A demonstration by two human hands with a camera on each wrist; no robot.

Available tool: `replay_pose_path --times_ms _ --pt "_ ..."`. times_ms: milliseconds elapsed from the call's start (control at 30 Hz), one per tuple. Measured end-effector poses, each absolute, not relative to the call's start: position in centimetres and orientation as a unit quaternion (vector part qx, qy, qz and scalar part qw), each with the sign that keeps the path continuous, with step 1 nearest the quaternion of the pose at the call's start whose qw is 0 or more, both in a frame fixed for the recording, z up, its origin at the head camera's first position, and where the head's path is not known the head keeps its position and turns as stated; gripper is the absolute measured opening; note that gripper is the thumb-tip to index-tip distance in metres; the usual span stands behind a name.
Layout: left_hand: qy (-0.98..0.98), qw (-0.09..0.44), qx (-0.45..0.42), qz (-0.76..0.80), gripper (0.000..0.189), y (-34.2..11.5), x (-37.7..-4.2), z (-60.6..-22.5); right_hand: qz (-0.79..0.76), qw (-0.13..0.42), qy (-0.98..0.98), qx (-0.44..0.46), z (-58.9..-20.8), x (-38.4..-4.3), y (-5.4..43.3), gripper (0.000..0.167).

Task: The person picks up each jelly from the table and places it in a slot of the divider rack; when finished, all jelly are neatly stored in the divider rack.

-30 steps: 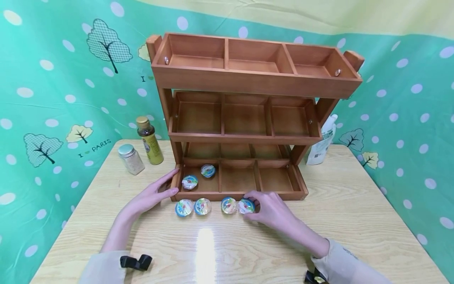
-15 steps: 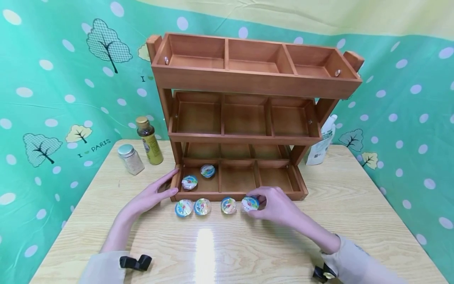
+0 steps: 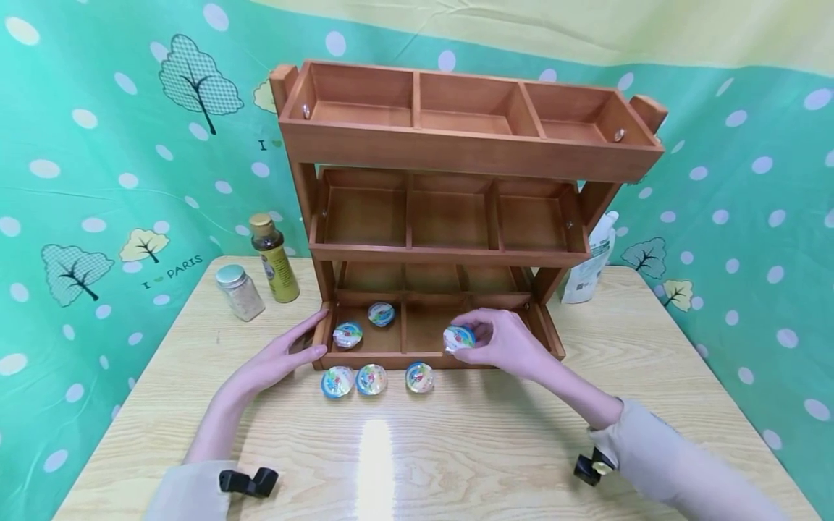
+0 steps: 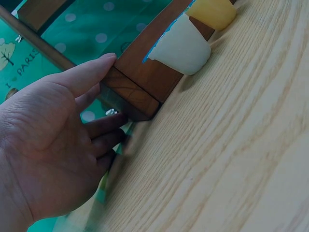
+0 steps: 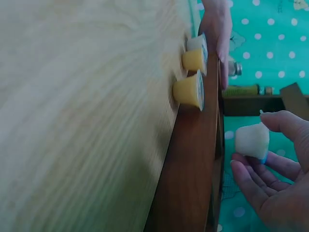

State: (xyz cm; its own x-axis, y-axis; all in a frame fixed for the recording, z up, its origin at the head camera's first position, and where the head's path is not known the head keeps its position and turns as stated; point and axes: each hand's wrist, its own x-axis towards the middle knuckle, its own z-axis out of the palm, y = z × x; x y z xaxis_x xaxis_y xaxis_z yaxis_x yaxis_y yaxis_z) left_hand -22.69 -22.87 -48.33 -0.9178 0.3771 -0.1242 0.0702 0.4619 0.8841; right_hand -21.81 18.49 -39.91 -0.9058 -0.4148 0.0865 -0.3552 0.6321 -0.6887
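Observation:
My right hand (image 3: 507, 344) pinches a small jelly cup (image 3: 459, 339) over the front board of the bottom tier, by the middle compartment. In the right wrist view this cup (image 5: 252, 140) has a whitish body and a blue rim, held between thumb and fingers. The left hand (image 3: 276, 362) rests against the left end of the wooden rack (image 3: 449, 359), thumb at the front corner, fingers extended along the side. Three jelly cups (image 3: 371, 379) stand on the table before the rack. Two more jelly cups (image 3: 381, 313) lie in the bottom-left compartment.
The rack's upper tiers (image 3: 469, 155) overhang the bottom one, each split by dividers. Left of it stand a jar with a silvery lid (image 3: 241, 292) and a dark bottle with a yellow label (image 3: 276, 260). A white pouch (image 3: 591, 260) stands behind the right side.
My right hand has drawn the rightmost jelly cup slightly right, then lifted it from the table up and forward over the rack's front board. The left hand stays in place.

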Motion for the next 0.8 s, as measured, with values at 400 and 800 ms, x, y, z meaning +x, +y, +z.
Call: replay_pose_path --times_ms 400,800 --pt "0.848 0.15 0.134 0.491 0.076 -22.9 -22.7 -48.3 -0.405 0.023 0.896 -0.182 -41.2 -26.8 16.4 0.042" --pt "0.845 0.15 0.138 0.494 0.076 -22.8 -22.8 -48.3 -0.375 0.023 0.912 -0.165 -44.2 -28.9 13.9 0.044"
